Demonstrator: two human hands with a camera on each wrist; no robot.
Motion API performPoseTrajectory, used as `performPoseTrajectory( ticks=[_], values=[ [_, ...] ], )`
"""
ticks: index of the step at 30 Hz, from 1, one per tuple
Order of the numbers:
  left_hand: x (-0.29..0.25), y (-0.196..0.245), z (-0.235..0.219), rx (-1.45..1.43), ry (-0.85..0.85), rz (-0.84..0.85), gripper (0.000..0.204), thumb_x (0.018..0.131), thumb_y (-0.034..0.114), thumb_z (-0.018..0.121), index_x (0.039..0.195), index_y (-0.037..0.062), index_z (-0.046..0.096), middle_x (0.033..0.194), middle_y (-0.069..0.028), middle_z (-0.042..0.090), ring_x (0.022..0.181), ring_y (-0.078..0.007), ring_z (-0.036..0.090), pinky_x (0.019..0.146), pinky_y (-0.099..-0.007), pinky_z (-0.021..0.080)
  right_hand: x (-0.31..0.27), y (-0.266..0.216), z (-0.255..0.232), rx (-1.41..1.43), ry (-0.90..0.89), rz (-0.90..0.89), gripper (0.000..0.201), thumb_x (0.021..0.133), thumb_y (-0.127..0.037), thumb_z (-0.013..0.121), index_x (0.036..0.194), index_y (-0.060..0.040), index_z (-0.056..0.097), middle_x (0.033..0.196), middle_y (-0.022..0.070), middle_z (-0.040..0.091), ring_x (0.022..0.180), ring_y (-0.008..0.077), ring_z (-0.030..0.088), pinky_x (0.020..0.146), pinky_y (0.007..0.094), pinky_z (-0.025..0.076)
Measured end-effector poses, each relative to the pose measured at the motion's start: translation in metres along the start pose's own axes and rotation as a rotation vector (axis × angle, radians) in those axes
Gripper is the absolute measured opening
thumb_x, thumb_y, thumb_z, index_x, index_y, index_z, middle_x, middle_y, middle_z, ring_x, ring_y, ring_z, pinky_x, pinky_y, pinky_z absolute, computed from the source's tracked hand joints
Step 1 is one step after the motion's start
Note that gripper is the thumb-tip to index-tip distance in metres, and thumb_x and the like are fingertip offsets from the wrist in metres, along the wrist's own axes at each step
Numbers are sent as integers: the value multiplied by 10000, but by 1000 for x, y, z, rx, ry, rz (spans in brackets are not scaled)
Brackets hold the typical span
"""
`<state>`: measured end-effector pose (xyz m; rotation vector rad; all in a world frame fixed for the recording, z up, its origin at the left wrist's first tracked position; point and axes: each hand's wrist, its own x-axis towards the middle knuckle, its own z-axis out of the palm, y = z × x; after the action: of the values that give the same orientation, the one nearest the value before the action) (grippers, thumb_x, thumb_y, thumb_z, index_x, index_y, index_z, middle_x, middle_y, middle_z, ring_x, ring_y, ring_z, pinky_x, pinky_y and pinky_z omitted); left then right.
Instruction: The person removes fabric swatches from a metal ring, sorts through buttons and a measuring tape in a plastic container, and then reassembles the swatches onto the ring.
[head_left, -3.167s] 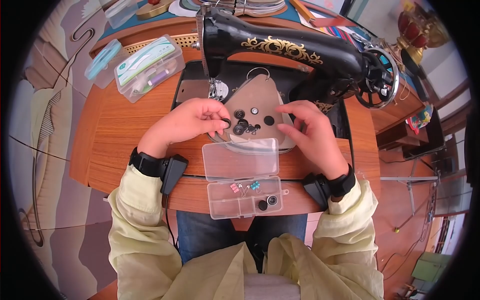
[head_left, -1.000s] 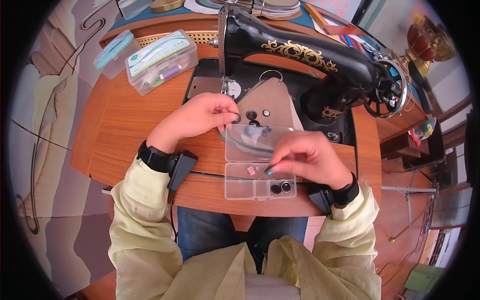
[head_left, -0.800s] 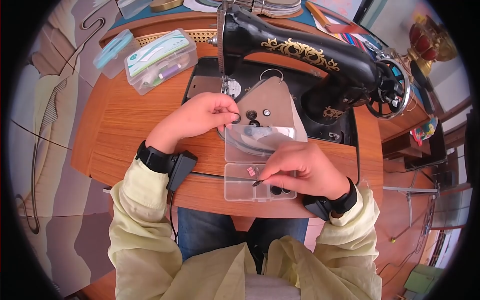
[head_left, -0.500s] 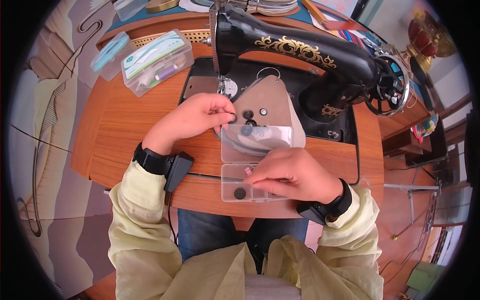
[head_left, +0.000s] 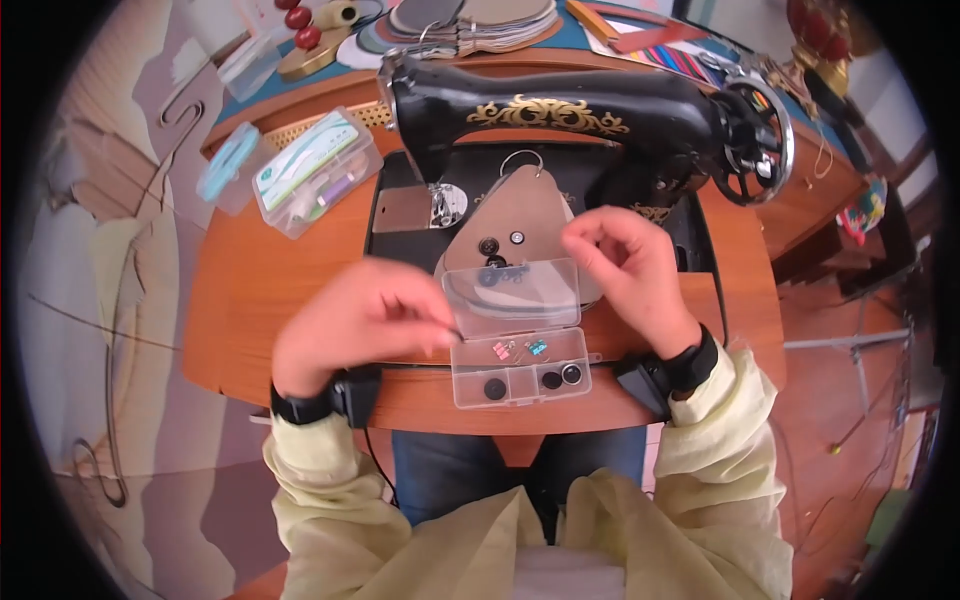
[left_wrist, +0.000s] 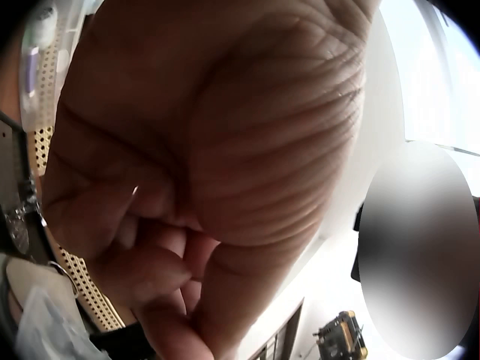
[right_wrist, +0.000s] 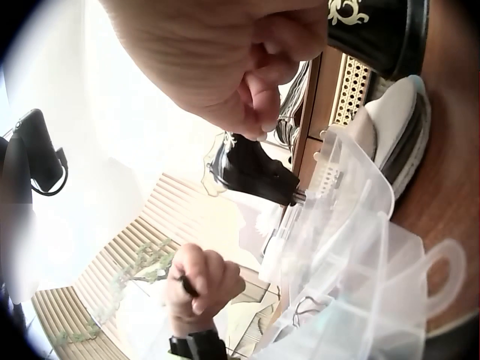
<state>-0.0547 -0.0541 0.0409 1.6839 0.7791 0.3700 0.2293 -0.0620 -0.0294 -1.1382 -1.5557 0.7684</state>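
My left hand (head_left: 365,325), blurred, pinches a small black button (right_wrist: 187,286) between thumb and fingers, near the left side of a clear plastic box (head_left: 525,385). The box's hinged lid (head_left: 515,305) is raised and leans over a ring of taupe swatches (head_left: 525,205). Several black buttons (head_left: 488,246) lie on the top swatch, some seen through the lid, beside a small silver-rimmed one (head_left: 517,238). In the box are a black button (head_left: 495,389) at left, two more at right, and pink and teal clips (head_left: 537,348). My right hand (head_left: 635,275) hovers by the swatches' right edge, fingers loosely bent, holding nothing.
A black sewing machine (head_left: 560,110) with gold decoration stands behind the swatches on the wooden table (head_left: 260,340). At back left sit a labelled clear case (head_left: 320,175) and a teal-lidded box (head_left: 228,165). More swatches (head_left: 470,25) lie farther back.
My right hand has left a black button in the box's left compartment and moved back toward the swatches. The left hand has come toward the box with its button. The head view has shifted.
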Motion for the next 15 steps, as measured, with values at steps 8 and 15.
performPoseTrajectory(
  ticks=[8,15],
  values=[
    [12,6,50,602,-150,29,151,724,116,749,802,48,640,765,-93,601,715,-277,583,629,-344,456,-1,-2,-3,-81,-20,-70,132,826,-193,704,855,-64,690,769,69,633,617,193,566,574,309,455],
    [13,6,51,510,90,-47,129,767,71,760,798,34,641,729,-21,566,663,-133,536,586,-269,421,-10,17,5,-129,-111,-134,203,787,-257,746,883,-97,667,809,61,604,697,219,583,631,348,470]
  ],
)
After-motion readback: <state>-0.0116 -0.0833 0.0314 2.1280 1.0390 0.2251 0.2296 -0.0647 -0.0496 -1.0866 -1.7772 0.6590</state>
